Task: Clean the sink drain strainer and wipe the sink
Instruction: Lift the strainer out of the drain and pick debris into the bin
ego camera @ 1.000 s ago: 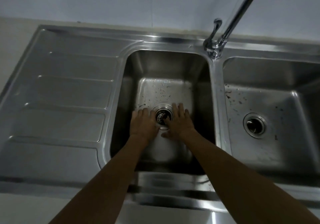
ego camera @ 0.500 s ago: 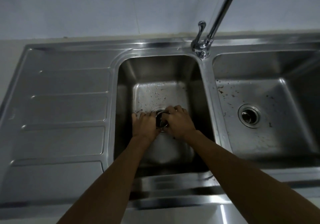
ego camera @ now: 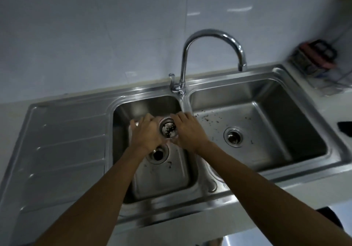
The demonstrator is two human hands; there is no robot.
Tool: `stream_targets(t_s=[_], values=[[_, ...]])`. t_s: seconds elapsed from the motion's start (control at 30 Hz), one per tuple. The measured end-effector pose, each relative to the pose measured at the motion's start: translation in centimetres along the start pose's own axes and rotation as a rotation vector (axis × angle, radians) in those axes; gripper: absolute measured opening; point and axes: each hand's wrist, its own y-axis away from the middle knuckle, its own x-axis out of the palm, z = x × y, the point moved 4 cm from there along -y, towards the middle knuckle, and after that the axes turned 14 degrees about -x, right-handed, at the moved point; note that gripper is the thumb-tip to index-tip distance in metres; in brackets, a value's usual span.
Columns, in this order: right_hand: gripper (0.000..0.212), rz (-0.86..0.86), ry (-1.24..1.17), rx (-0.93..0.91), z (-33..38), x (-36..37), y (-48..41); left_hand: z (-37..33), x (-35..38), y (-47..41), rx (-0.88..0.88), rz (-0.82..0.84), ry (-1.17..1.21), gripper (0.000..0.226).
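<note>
1. Head view, hands: the left hand [ego camera: 147, 133] and the right hand [ego camera: 187, 131] meet over the left basin [ego camera: 162, 179] of a steel double sink [ego camera: 171, 203]. Both grasp the drain strainer [ego camera: 168, 130], the left hand's fingers curled round its left side and the right hand's round its right side.
2. Head view, the strainer: it sits between the two hands, above the basin floor, its open top facing the camera. Dark bits of debris lie inside it.
3. Head view, the left basin: the drain opening [ego camera: 157, 154] is bare and dark, just near of the hands and partly covered by the left wrist. A few dark specks lie on the floor beside it.
4. Head view, the right basin [ego camera: 276, 131]: a second strainer [ego camera: 233, 137] sits in its drain, and dark specks are scattered over the floor on the far-left side.
5. Head view, surroundings: a curved faucet [ego camera: 213, 31] rises from the far rim between the basins, its spout ending over the right basin. A ribbed drainboard [ego camera: 66, 141] lies to the left. A wire rack [ego camera: 327, 74] stands on the bench at the far right; what it holds is too blurred to tell.
</note>
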Motion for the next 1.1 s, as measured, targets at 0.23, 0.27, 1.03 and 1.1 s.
stream_targets(t_s=[0.23,0.27,1.03,1.1], values=[[0.083,-0.007,0.049,0.158,-8.6,-4.2,6.7,-12.0,1.6,-0.3,0.240,-0.020,-0.103,0.078],[0.084,0.004,0.052,0.185,-9.9,-4.0,7.9,-13.6,2.8,-0.2,0.275,-0.027,-0.121,0.077],[0.092,0.398,-0.098,0.024,-22.6,12.6,13.0,-20.7,22.4,-3.2,0.080,0.389,-0.403,0.096],[0.102,0.410,-0.126,0.020,-24.7,11.7,13.5,-21.8,22.1,-3.9,0.087,0.425,-0.394,0.118]])
